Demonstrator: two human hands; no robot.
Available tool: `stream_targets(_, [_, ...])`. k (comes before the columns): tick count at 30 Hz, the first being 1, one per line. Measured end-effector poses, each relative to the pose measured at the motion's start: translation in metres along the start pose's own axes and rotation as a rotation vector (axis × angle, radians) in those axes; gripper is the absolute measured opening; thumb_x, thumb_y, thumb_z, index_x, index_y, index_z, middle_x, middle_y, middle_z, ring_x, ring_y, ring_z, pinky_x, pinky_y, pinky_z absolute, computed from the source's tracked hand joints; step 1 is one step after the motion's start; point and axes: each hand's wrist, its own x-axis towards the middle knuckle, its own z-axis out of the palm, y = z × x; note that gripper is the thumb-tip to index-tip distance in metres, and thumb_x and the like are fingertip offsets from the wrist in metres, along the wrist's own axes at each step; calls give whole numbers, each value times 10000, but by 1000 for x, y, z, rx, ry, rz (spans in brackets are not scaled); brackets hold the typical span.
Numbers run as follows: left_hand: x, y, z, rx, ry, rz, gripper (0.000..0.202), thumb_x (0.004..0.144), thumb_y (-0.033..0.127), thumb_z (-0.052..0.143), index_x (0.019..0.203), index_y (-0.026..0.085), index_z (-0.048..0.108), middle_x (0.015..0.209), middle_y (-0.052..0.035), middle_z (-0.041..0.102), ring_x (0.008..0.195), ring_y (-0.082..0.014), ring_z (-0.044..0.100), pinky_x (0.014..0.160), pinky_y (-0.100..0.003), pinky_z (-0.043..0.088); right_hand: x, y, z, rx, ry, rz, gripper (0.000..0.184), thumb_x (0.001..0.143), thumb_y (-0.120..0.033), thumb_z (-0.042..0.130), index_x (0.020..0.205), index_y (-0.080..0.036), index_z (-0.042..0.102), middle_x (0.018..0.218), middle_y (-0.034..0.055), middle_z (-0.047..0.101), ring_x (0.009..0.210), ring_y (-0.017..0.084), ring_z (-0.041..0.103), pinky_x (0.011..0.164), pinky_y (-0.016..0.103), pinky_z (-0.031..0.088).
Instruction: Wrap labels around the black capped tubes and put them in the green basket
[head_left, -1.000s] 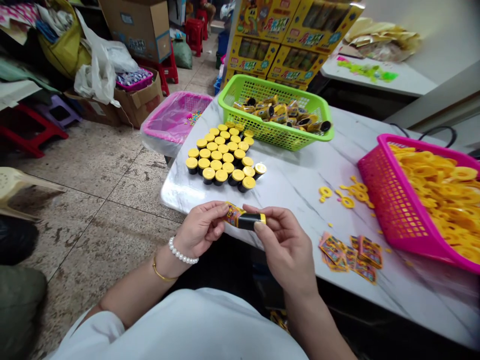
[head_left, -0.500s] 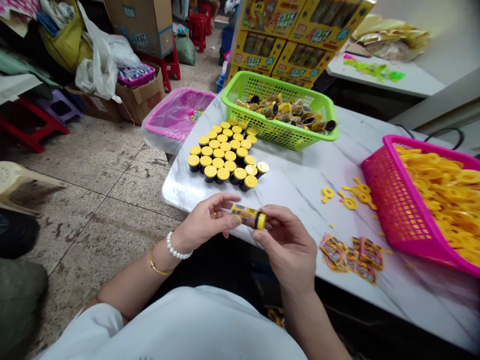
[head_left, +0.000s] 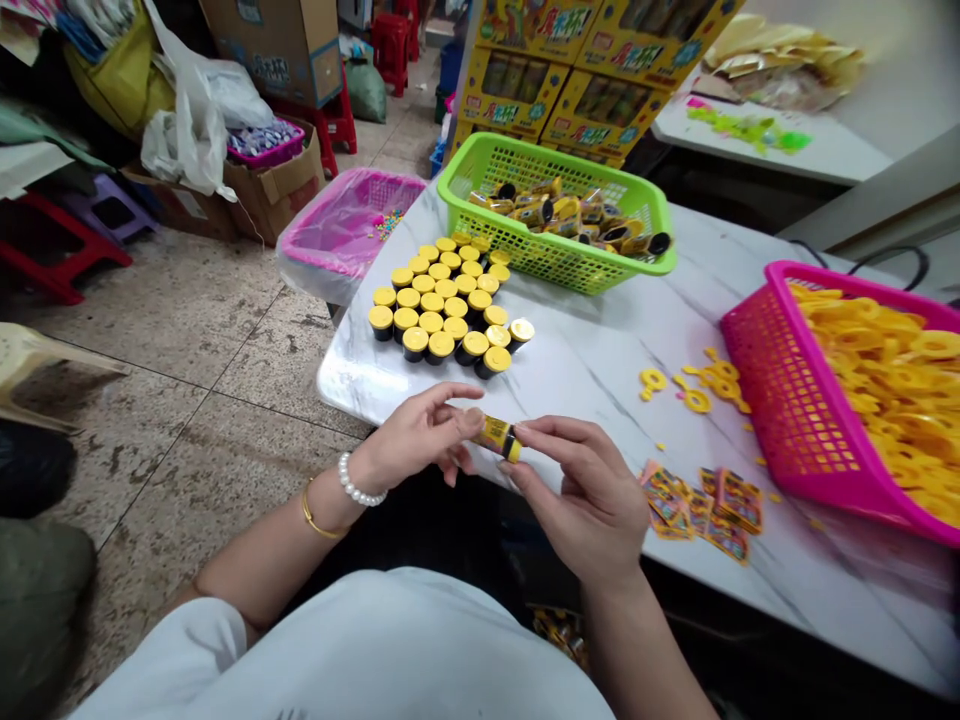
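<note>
A small black tube with a yellow cap and a printed label [head_left: 499, 438] lies sideways between my two hands at the near edge of the marble table [head_left: 592, 370]. My left hand [head_left: 417, 437] pinches its labelled end; my right hand [head_left: 592, 500] grips the capped end. Beyond them, several yellow-capped tubes [head_left: 446, 305] stand upright in rows. A green basket [head_left: 555, 215] behind those holds more tubes lying loose. Printed labels [head_left: 701, 505] lie flat to the right of my right hand.
A pink basket [head_left: 795, 400] full of yellow plastic rings stands at the right, with loose rings [head_left: 697, 385] beside it. A plastic-lined pink basket [head_left: 352, 235] sits off the table's left edge. Yellow cartons [head_left: 577, 70], boxes, bags and red stools stand behind.
The tube has been turned between my fingers, its yellow cap now facing my right hand, and both hands have shifted slightly up toward the table edge.
</note>
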Motion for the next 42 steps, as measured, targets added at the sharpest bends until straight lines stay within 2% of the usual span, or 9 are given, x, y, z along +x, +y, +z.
stream_targets(5, [-1, 0, -1, 18, 14, 43, 402, 750, 452, 803, 950, 119, 696, 736, -40, 681, 562, -94, 600, 484, -196, 480, 0, -4, -1, -47, -31, -21, 440, 804, -87, 755, 1185, -297, 688, 1077, 66, 696, 959, 219, 689, 854, 413, 598])
stream_targets(10, [-1, -2, 5, 28, 69, 116, 327, 714, 274, 839, 991, 143, 727, 829, -34, 713, 617, -73, 588, 599, -211, 499, 2, -5, -1, -62, -11, -51, 422, 808, -75, 739, 1168, -285, 665, 1056, 66, 720, 964, 228, 699, 852, 424, 604])
stream_targets(15, [2, -5, 4, -33, 36, 89, 341, 743, 291, 818, 1026, 129, 718, 834, -40, 715, 655, -94, 617, 611, -222, 492, 4, -2, -1, -129, -1, -156, 375, 812, -84, 736, 1128, -279, 683, 1022, 59, 735, 899, 215, 721, 772, 389, 628])
stream_targets(20, [3, -3, 4, -30, 48, 111, 300, 736, 262, 824, 969, 115, 704, 912, -61, 740, 794, -124, 669, 735, -247, 506, 0, 4, 3, -22, 9, 5, 379, 791, -97, 774, 1123, -263, 700, 1030, 58, 738, 941, 229, 723, 834, 414, 624])
stream_targets(24, [1, 1, 2, 3, 51, 64, 371, 750, 268, 810, 1064, 125, 671, 862, -39, 717, 725, -115, 648, 670, -241, 487, -2, 3, 5, -40, 28, -49, 440, 751, -67, 797, 1133, -264, 708, 1040, 52, 748, 938, 218, 723, 844, 378, 613])
stream_targets(29, [5, -2, 3, 87, 110, 160, 342, 740, 198, 799, 1041, 120, 656, 913, -40, 705, 816, -112, 656, 771, -237, 492, 0, 5, 13, 244, 16, 373, 491, 783, -201, 811, 1238, -266, 638, 921, 13, 753, 808, 179, 735, 772, 335, 624])
stream_targets(32, [6, -4, 3, 108, 85, 111, 395, 743, 236, 803, 1078, 123, 627, 803, -10, 676, 731, -105, 640, 700, -228, 494, 1, 6, 13, 416, -58, 507, 505, 805, -271, 801, 1279, -279, 630, 904, 4, 720, 815, 165, 713, 768, 317, 613])
stream_targets(37, [5, 2, -3, 123, -11, 65, 473, 786, 456, 769, 1087, 132, 604, 678, 24, 625, 561, -88, 589, 507, -189, 435, 5, 6, 0, 359, -110, 461, 187, 830, -257, 775, 1017, -253, 775, 923, 36, 684, 817, 159, 657, 695, 275, 572])
stream_targets(42, [9, 4, -7, 140, -54, 20, 474, 759, 554, 767, 867, 120, 613, 616, 2, 629, 492, -73, 554, 463, -180, 428, 5, 3, -4, 450, -141, 410, 315, 812, -176, 780, 1095, -315, 776, 1073, 40, 648, 842, 145, 670, 681, 264, 588])
